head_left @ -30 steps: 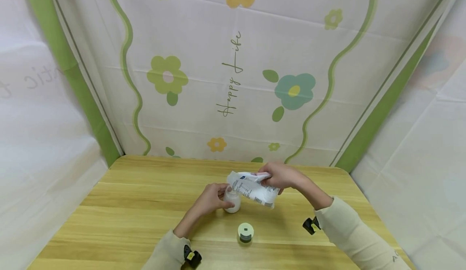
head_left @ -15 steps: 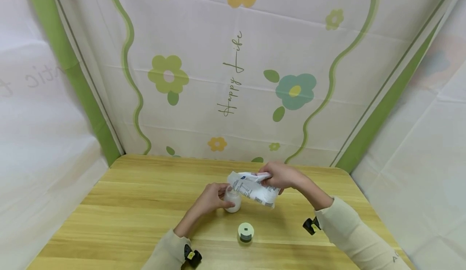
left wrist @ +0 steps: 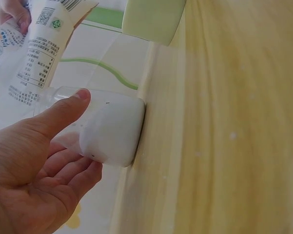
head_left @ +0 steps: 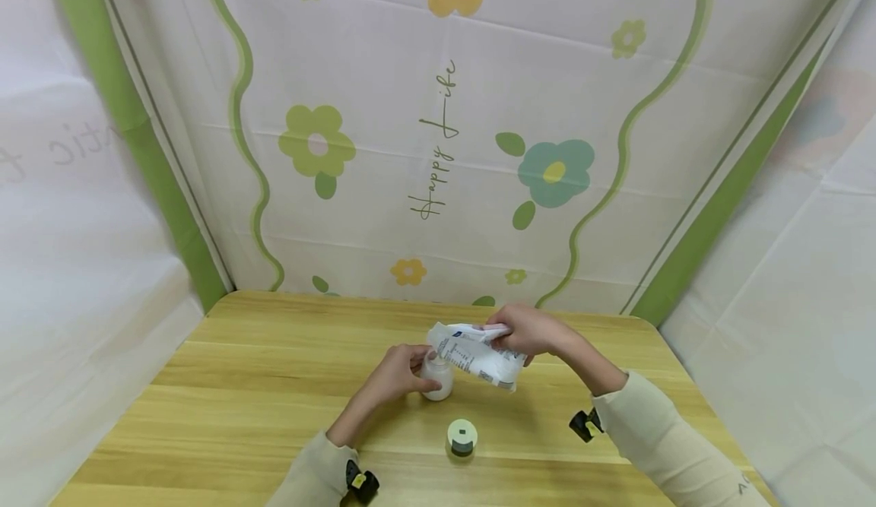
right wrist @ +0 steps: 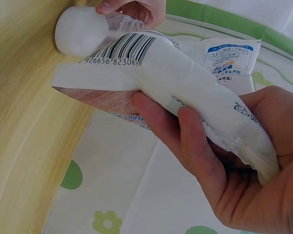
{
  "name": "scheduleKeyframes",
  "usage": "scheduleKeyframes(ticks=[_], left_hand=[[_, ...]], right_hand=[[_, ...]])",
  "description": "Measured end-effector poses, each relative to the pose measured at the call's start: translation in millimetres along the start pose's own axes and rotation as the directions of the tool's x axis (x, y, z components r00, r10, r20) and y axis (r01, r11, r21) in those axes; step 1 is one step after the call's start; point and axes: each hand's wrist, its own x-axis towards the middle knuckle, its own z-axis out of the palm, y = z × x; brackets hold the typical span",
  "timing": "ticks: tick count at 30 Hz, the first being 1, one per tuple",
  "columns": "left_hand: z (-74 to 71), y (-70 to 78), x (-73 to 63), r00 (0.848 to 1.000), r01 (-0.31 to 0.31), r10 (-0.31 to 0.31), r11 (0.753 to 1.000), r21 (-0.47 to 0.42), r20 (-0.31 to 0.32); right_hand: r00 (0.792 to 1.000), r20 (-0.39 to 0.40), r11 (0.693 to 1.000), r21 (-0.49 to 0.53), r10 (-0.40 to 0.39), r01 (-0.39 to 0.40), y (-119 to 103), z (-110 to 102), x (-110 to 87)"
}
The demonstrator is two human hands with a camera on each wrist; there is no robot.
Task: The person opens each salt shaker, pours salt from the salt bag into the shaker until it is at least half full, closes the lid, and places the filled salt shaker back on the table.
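My left hand (head_left: 393,374) holds a small clear jar (head_left: 439,382) upright on the table, thumb on one side and fingers on the other. White contents fill its lower part in the left wrist view. From the right, my right hand (head_left: 530,331) grips a white printed salt bag (head_left: 479,359), tilted so that its narrow end is at the jar's mouth. In the right wrist view, fingers curl round the bag's crumpled seam and a barcode faces the camera. Whether salt is flowing cannot be made out. Nearer the body stands a pale green lid (head_left: 461,437), apart from both hands.
The wooden table (head_left: 239,400) has rounded far corners. White fabric (head_left: 376,188) printed with flowers hangs behind it, with more fabric at both sides. A few tiny white specks (left wrist: 233,135) lie on the wood in the left wrist view.
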Motion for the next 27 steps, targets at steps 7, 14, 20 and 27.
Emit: scheduleKeyframes(ticks=[7,14,20,27], left_hand=[[0.2,-0.6,0.6,1.000,-0.005,0.005,1.000,0.005,-0.002],[0.4,-2.6,1.2,1.000,0.002,-0.002,1.000,0.006,-0.001],[0.1,-1.6,1.1,1.000,-0.002,0.002,1.000,0.021,0.004],[0.4,-1.1,0.4,1.000,-0.006,0.006,0.999,0.032,0.002]], right_hand=[[1.000,0.001,1.000,-0.002,-0.004,0.004,-0.5,-0.4,-0.9],[1.000,-0.001,1.000,-0.006,-0.001,0.001,-0.1,-0.7,0.4],[1.000,0.003,1.000,-0.012,0.004,-0.004,-0.7,-1.3,1.0],[1.000,0.000,1.000,-0.001,0.012,-0.012,-1.2,1.4,2.1]])
